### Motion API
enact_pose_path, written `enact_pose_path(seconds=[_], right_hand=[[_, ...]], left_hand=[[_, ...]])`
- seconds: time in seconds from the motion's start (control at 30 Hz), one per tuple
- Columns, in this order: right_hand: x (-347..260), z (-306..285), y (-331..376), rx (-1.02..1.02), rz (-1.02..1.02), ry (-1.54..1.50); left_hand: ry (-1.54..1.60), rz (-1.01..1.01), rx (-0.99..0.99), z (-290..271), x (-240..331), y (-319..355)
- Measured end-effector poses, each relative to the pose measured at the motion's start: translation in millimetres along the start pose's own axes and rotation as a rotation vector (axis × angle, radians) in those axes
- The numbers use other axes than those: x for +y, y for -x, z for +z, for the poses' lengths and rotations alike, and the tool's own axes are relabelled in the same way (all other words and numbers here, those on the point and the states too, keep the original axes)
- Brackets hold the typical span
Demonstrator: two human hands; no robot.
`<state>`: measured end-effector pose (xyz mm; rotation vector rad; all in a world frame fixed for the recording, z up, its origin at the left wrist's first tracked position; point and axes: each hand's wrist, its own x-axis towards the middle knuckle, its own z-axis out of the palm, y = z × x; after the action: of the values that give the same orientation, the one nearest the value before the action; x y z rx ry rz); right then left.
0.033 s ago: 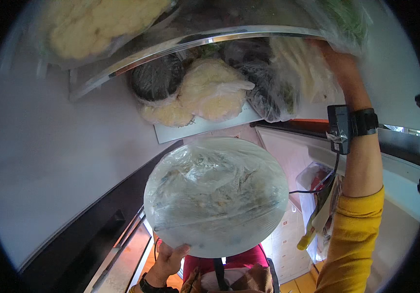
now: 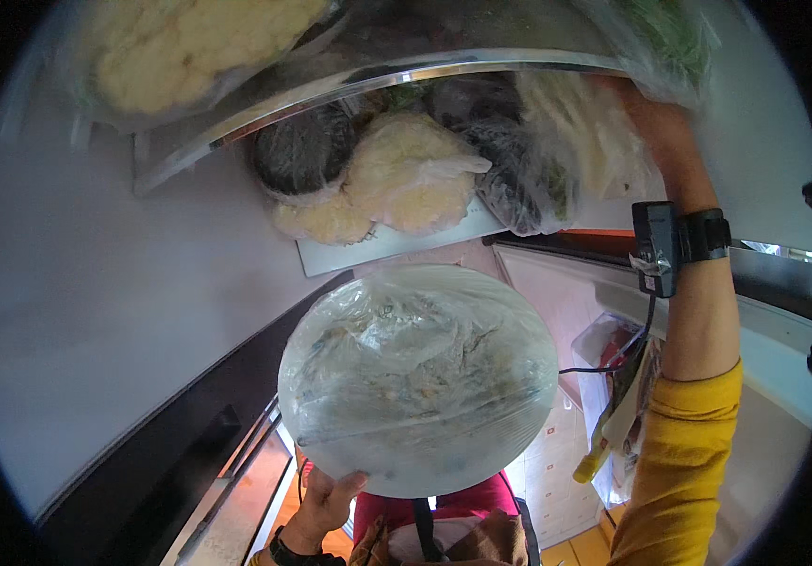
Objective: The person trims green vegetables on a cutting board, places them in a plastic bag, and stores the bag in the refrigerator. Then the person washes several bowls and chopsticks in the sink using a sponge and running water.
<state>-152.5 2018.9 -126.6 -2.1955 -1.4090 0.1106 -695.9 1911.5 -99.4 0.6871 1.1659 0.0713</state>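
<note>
Nearest the camera, the left hand (image 2: 323, 505) grips from below the lower rim of a round plate covered in clear plastic film (image 2: 417, 377), thumb over the edge and fingers closed on it; pale food shows dimly through the wrinkled film. The plate is carried tilted, in the air in front of an open refrigerator, well below the shelves.

To the right, the raised arm in a yellow sleeve (image 2: 679, 472) wears a black wrist strap with a small black device (image 2: 670, 241). The right hand (image 2: 661, 118) reaches up among the bagged goods; its fingers are hidden behind clear plastic, so whether it is wide, narrow or holding something cannot be told.

Farther off, a white refrigerator shelf (image 2: 397, 241) bears a plastic-wrapped pale cauliflower (image 2: 411, 174), a dark leafy vegetable in a bag (image 2: 304, 149) to its left, and a bag of pale stalks (image 2: 580, 141) by the right hand. Above, behind a chromed shelf rim (image 2: 406, 71), lies a second wrapped cauliflower (image 2: 189, 47).

Judgement: with only one hand at one edge, the plate should be brought level and held firmly so that the contents do not slide, and room should be made between the crowded bags before anything is moved.
</note>
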Motion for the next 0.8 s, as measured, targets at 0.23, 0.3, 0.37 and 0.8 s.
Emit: enact_pose_path(seconds=[0.23, 0.3, 0.37, 0.8], right_hand=[[2.5, 0.7, 2.8, -0.256, 0.19, 0.093], [1.5, 11.4, -0.8, -0.24, 0.118, 0.344], [-5.1, 30.4, -3.5, -0.126, -0.083, 0.668], [-33.9, 53.5, 27.7, -0.349, -0.075, 0.228]], left_hand=[[-0.087, 0.075, 0.006, 5.5, 0.4, -4.6], [-0.079, 0.183, 0.014, 13.2, 3.2, -8.1], [-0.021, 0.233, 0.017, 19.2, 6.2, -10.7], [-0.091, 0.16, 0.073, 25.0, 26.0, -31.7]])
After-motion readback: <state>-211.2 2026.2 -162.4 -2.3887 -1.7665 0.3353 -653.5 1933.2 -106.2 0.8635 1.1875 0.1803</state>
